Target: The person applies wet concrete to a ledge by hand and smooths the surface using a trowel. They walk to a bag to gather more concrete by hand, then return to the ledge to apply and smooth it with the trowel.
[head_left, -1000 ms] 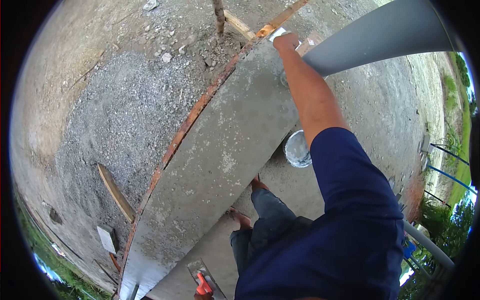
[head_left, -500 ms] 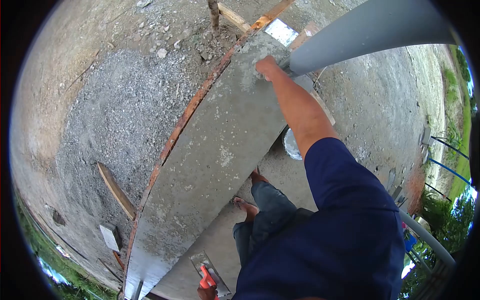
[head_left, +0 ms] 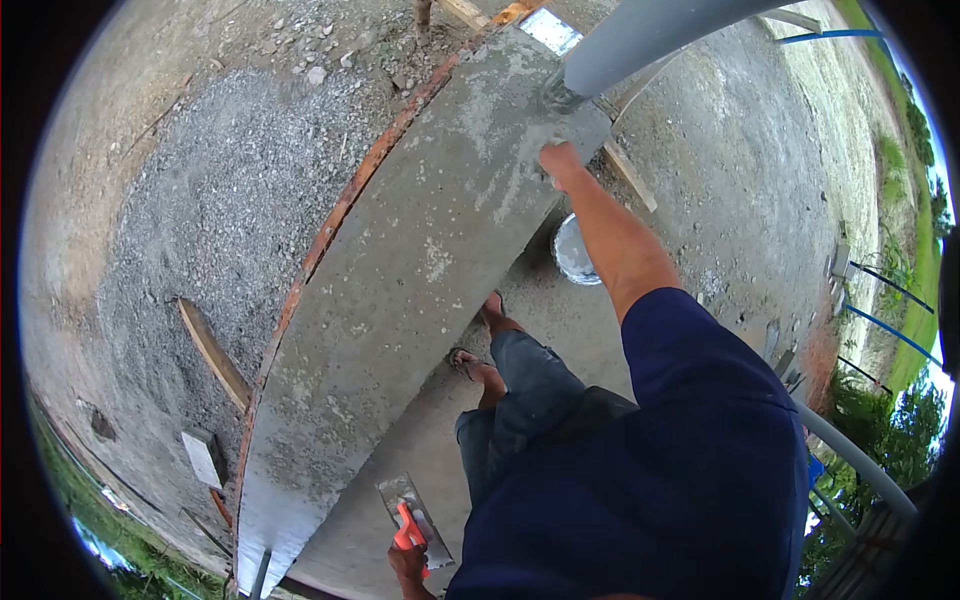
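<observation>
My right hand [head_left: 563, 165] is closed in a fist, knuckles toward the camera. It rests low at the near edge of a wet grey concrete surface [head_left: 400, 270], below the foot of a thick grey pipe [head_left: 640, 45]. I cannot tell what the fingers hold. Down at the left, my left hand [head_left: 408, 562] grips the orange-red handle of a finishing trowel [head_left: 428, 520]; its steel blade is smeared with cement and hangs beside the concrete. Pale streaks and rough patches mark the concrete top near the pipe.
A wooden form board [head_left: 335, 215] edges the concrete's far side. A white bucket [head_left: 577, 250] stands below my right forearm. Gravel [head_left: 230, 200], a loose plank [head_left: 213, 350] and a block [head_left: 204, 458] lie beyond the board. A thin pipe [head_left: 261, 572] rises at the lower left.
My right hand has moved from beside the pipe's foot down toward the near edge of the concrete. The view has shifted slightly. The trowel stays in my left hand.
</observation>
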### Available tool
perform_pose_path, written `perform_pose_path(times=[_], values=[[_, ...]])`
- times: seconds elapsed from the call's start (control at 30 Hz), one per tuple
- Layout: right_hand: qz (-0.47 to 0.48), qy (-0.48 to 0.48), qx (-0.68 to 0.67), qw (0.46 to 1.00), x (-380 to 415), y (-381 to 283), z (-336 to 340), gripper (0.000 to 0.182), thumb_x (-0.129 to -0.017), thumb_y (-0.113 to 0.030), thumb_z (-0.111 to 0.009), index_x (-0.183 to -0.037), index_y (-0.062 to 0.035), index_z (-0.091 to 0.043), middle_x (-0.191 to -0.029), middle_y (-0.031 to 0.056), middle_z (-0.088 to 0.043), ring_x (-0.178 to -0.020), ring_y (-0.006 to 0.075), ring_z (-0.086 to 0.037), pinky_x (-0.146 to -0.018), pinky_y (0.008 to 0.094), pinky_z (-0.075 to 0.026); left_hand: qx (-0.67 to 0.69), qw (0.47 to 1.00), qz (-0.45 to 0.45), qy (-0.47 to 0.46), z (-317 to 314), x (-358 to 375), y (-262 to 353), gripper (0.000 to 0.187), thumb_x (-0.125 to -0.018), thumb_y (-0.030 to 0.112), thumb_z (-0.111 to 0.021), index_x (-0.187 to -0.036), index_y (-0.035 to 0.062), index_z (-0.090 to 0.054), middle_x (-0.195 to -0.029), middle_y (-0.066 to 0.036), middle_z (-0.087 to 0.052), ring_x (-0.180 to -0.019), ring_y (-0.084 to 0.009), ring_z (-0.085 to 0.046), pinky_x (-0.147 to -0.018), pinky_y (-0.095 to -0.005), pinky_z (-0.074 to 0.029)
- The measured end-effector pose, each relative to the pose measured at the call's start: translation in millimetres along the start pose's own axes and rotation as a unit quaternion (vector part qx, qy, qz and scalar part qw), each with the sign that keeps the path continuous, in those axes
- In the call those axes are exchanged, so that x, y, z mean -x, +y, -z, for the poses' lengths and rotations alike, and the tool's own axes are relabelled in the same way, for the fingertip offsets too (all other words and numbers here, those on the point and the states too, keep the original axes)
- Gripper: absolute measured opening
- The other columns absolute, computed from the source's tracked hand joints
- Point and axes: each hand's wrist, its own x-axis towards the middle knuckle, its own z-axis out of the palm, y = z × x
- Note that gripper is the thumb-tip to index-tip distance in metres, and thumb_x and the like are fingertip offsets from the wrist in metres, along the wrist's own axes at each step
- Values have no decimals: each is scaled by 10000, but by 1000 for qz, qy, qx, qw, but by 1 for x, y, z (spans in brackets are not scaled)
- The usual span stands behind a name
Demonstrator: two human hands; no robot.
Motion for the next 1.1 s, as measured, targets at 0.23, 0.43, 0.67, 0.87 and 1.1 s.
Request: perform_pose_path(times=[0.23,0.43,0.67,0.87,1.1], values=[[-107,-95,-427,893,129,-197,-60,260,-707,-67,-566,-907,96,-600,-869,268,-641,-816,375,-662,-663,413,-504,55,998,-34,23,-6,-9,-48,276,-683,-24,-643,-954,16,-607,-618,-67,-586,-471,-159,-558,-413,-312,-442],[97,-110,-162,976,146,-177,-76,221,-723,-71,-577,-843,108,-628,-852,289,-643,-870,404,-655,-716,446,-509,81,995,-29,41,-26,-16,-145,308,-670,-18,-646,-975,13,-613,-629,-75,-600,-486,-181,-579,-424,-323,-457],[57,-153,-379,911,205,-322,-133,143,-737,-66,-560,-765,56,-630,-769,190,-641,-617,259,-558,-491,391,-423,70,997,19,-3,-82,-37,-248,350,-640,19,-706,-982,41,-632,-680,-93,-640,-536,-214,-631,-459,-361,-502],[-109,-107,-508,848,248,-403,-91,174,-770,-97,-550,-805,64,-603,-715,171,-606,-519,221,-520,-383,416,-363,113,992,47,24,-103,-11,-276,274,-678,59,-691,-943,32,-630,-696,-105,-648,-578,-224,-646,-522,-361,-511],[35,186,-471,862,212,-338,52,50,-682,-34,-595,-709,8,-586,-702,176,-611,-593,253,-588,-500,404,-435,165,985,56,-20,-148,-17,-277,233,-692,63,-682,-918,35,-634,-643,-92,-627,-539,-197,-622,-502,-342,-492]])
